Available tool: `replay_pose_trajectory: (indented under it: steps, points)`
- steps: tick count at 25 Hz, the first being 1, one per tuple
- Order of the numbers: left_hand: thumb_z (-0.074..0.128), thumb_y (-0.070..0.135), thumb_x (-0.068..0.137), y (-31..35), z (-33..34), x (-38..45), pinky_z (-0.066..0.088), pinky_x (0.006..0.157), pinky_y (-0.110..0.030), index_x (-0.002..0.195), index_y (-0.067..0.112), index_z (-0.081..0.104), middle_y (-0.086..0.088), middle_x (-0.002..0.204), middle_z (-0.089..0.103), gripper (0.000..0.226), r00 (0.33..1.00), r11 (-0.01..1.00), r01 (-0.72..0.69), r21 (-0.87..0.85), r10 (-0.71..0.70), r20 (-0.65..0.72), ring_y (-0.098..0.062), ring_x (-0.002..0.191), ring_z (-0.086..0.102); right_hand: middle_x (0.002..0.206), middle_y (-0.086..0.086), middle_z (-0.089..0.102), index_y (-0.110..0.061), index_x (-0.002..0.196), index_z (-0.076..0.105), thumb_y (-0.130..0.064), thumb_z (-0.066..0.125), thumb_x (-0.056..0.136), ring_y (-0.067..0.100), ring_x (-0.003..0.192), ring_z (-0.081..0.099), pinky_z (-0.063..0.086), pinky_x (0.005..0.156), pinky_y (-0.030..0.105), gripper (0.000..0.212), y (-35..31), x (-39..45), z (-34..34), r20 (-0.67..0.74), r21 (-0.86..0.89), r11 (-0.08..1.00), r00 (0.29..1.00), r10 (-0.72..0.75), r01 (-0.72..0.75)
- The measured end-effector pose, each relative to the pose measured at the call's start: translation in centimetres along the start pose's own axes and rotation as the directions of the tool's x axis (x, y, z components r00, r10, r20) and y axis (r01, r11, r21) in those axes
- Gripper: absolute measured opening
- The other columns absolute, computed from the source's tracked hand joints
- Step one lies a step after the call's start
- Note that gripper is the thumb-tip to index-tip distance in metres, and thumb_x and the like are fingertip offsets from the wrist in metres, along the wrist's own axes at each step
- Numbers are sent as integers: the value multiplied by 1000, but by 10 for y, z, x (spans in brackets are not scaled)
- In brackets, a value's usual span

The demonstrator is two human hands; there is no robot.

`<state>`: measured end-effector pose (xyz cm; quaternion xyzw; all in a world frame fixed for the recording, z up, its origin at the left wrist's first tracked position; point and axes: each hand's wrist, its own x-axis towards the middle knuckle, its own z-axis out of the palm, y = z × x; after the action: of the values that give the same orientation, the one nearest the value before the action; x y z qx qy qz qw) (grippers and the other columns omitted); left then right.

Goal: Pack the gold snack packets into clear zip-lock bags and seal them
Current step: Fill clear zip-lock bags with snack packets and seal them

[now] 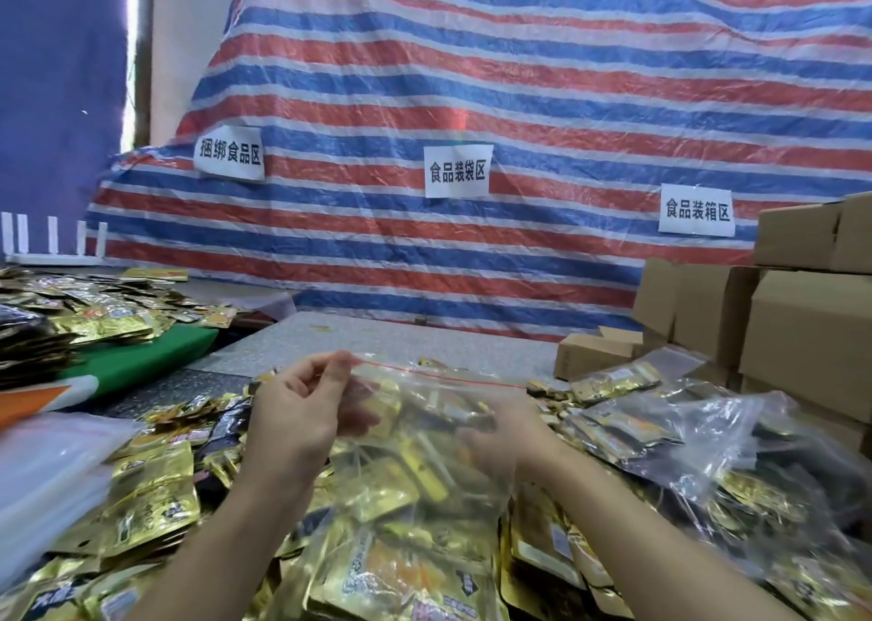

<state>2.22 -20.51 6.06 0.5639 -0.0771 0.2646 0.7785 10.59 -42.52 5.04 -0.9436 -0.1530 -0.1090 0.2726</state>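
**Bag held up by its red zip edge**

Your left hand (302, 408) pinches the left end of the bag's (415, 469) red zip strip (439, 375) between thumb and forefinger, the other fingers loosely curled below. Your right hand (500, 436) sits behind the clear plastic, blurred by it; its fingers seem to grip the bag's right side below the strip, but how tightly you cannot tell. The strip runs taut from your left fingertips, sloping down to the right.

Inside the bag, gold packets (406, 493) are stacked loosely, filling its lower part. The bag hangs over a heap of loose packets (155, 493) that covers the table (377, 342) in front of you.

To your right lies a filled bag (660, 436), crumpled, with cardboard boxes (802, 337) stacked just behind it. To your left lies a pile of empty clear bags (52, 474), a green sheet (141, 356) and a further heap of packets. A striped tarp (519, 78) with three paper labels (457, 171) hangs behind the table.
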Motion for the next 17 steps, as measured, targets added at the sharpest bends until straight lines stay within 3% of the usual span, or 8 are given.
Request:
replay_pose_trajectory:
  steps: [5,7,9,10,12,13,15,17]
  points:
    - [63,35,82,-6,-2,-2,57,51,-28,92,6,69,-14,75,73,31,1000,1000,-7,-2,7,-10,-26,57,70,130,-7,64,-36,134,56,-48,50,98,13,106,60,46,88,23,39,-4,22,14,126,-200,977,991,-54,79]
    - [65,35,82,-8,-2,-3,57,52,-27,87,5,68,-14,74,73,31,999,999,-32,13,32,-21,-27,59,71,115,-6,69,-33,124,62,-52,35,97,14,93,60,41,70,16,42,-7,24,14,59,-453,866,977,-207,211]
    - [65,36,82,-9,-2,-2,57,53,-26,86,7,70,-11,75,74,30,997,996,-71,53,72,-19,-26,61,72,82,-7,66,-27,93,67,-58,38,92,12,72,55,27,51,13,43,-10,22,14,13,-573,776,950,-310,261]
    - [64,37,82,-10,-2,-2,56,53,-25,84,10,71,-10,76,75,28,996,994,-88,71,89,-16,-26,61,72,73,-9,62,-27,81,64,-57,48,91,10,69,56,28,49,13,35,-10,20,14,-9,-515,816,950,-313,264]
    - [63,37,82,-11,-1,-2,55,53,-23,78,18,73,-7,78,75,22,995,991,-102,88,103,-8,-24,61,72,71,-17,64,-32,79,61,-52,63,84,1,69,62,39,53,10,21,-10,15,12,-166,-103,967,955,-246,231]
    - [62,37,83,-12,-1,-2,55,54,-23,77,21,74,-7,79,75,21,995,991,-102,87,102,-1,-23,61,72,73,-16,67,-29,82,62,-46,60,88,2,70,64,46,56,16,18,-10,16,9,-260,123,975,954,-150,186]
    - [60,39,83,-12,-1,-2,54,54,-22,76,25,74,-7,80,75,21,996,993,-88,76,87,13,-23,62,71,88,-3,70,-19,95,62,-28,46,104,17,84,66,51,68,33,20,-14,25,-5,-338,409,911,937,94,56]
    - [59,42,82,-11,-1,-2,54,54,-22,77,28,74,-7,81,75,21,998,996,-59,63,58,20,-23,62,71,101,4,68,-13,109,58,-24,35,108,21,95,65,52,78,37,26,-19,31,-20,-276,698,712,890,362,-73]
